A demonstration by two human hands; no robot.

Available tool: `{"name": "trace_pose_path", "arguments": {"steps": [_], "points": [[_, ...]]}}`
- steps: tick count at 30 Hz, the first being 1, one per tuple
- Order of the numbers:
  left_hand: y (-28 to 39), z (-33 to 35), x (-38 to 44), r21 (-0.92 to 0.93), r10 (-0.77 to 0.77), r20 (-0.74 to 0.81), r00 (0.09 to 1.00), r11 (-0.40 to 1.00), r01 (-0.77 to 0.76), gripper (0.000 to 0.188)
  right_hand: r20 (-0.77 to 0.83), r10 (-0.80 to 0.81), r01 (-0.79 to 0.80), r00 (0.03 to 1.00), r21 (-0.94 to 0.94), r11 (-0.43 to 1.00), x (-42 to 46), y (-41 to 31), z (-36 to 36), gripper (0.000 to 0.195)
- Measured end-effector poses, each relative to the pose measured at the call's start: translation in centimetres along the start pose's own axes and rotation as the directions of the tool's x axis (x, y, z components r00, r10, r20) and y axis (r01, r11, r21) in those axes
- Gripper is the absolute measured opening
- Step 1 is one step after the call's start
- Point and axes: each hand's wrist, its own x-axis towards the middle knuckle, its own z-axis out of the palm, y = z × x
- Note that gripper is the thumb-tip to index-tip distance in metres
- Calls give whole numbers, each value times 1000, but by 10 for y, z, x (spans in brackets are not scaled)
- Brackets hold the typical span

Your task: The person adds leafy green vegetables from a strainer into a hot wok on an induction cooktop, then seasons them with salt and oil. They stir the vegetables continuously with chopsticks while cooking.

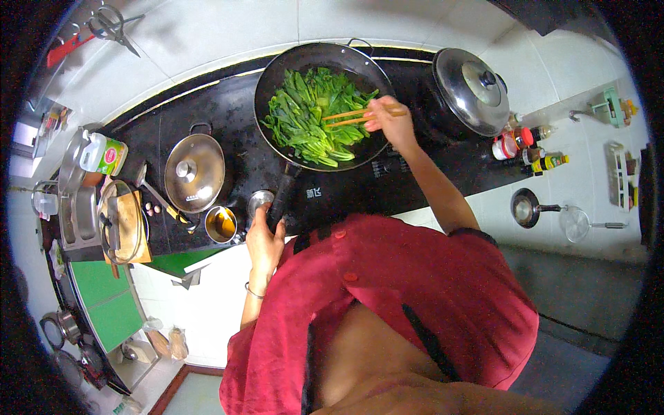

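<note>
My right hand [390, 120] holds a pair of wooden chopsticks [347, 116], whose tips reach into leafy green vegetables [316, 114]. The greens lie heaped in a black wok [265, 96] on the dark stovetop. The wok's black handle [284, 192] points toward me. My left hand [265, 236] is at the near end of this handle, fingers and thumb on either side of it; the grip is partly hidden. Beside those fingers is a small round metal lid or dish [259, 201]. A metal cup [221, 224] with amber liquid stands just left of my left hand.
A lidded pan [194, 174] stands left of the wok, a large lidded pot [471, 92] right of it. Farther left are a ladle [155, 192], a cutting board [132, 228] under a glass lid, a plastic jug [104, 154] and a sink [80, 218]. Seasoning bottles [544, 164] stand at right.
</note>
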Motion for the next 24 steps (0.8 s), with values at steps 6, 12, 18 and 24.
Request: {"name": "trace_pose_path", "arguments": {"steps": [6,12,18,24], "points": [[-1,0,1,5,72,-32,997,997,-72,40,-155,-97,117,983,126,985,4,-13,6,19],[-1,0,0,-6,3,-5,1000,1000,-3,40,-298,-157,174,941,29,984,9,-22,-17,22],[-2,2,1,-13,-37,9,999,999,37,40,-310,-291,297,905,-29,955,-5,-70,-12,20],[-2,1,0,-2,22,-23,1000,1000,-22,40,-137,-158,160,978,3,987,-3,-66,17,22]]}}
